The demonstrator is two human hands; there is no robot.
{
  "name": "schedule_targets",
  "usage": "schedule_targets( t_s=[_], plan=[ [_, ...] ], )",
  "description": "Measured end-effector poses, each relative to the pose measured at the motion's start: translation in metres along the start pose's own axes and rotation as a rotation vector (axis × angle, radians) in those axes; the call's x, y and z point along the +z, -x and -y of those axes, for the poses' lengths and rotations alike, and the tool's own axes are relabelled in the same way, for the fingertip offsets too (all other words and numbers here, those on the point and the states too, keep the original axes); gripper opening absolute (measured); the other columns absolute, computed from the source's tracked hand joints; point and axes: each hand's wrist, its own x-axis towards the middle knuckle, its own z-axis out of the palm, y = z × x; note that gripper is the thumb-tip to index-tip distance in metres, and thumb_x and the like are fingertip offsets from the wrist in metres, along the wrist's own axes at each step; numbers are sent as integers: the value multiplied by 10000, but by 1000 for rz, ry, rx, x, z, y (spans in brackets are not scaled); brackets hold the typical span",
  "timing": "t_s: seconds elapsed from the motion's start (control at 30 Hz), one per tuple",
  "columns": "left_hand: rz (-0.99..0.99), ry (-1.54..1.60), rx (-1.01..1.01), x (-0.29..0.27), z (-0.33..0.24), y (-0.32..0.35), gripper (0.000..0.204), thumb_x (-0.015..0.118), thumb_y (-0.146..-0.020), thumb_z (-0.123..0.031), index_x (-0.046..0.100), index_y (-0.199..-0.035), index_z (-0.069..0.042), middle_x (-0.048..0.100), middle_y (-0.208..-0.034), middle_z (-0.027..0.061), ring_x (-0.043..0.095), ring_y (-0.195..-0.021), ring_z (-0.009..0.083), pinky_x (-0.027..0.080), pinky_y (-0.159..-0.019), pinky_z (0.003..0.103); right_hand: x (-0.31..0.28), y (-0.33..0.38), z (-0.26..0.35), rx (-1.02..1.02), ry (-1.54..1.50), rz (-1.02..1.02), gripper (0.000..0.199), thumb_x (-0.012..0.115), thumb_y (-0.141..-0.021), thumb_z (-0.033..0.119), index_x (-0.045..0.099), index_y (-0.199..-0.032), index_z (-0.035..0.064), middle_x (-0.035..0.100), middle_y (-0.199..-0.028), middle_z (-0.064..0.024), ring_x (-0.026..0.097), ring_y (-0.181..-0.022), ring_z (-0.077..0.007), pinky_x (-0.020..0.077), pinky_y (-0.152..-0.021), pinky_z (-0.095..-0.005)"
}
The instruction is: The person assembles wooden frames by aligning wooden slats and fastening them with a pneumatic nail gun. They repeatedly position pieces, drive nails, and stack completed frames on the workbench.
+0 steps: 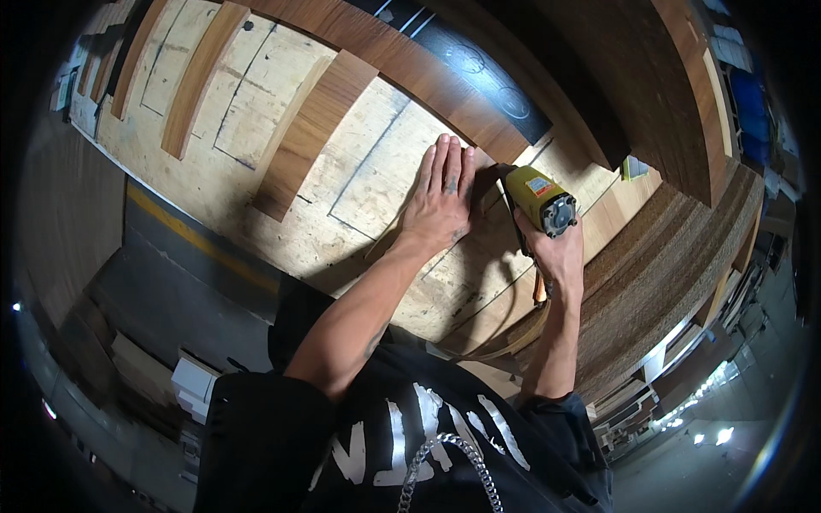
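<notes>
Head view: yellow power tool (539, 198) is sitting on the plywood tabletop (359, 171), right hand (554, 252) gripping its body; left hand (442, 201) is pressing flat (fingers spread) just beside it, brown strips (310, 132) lying nearby.

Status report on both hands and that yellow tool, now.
Left hand flat on the plywood sheet, fingers spread. Right hand gripping the yellow power tool. Brown wood strips lie to the left, apart from both hands.
</notes>
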Motion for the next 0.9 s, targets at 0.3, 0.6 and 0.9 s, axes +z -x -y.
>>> schedule_targets(
  t_s=[0.3,0.6,0.9],
  plan=[
    [56,11,23,-11,2,-6,841,614,-852,-164,237,-1541,137,257,-1568,394,151,-1515,524,106,-1270,578,-1,4,2,-3,-86,-95,301,794,-839,207,750,-1025,-25,749,-786,-109,710,-713,-142,550,-679,-307],
    [-20,-22,66,-12,-1,-9,656,532,-938,-88,288,-1487,175,342,-1493,403,284,-1448,542,233,-1231,604,-11,21,1,46,110,-64,256,786,-765,118,718,-961,-32,737,-776,-162,739,-710,-260,567,-670,-369],
    [57,-18,50,-12,-1,-9,779,591,-909,-124,208,-1527,156,256,-1543,408,174,-1497,536,154,-1257,593,20,19,-15,48,74,-109,331,764,-767,74,716,-1078,-30,743,-864,-236,758,-791,-351,585,-717,-409]
  ],
)
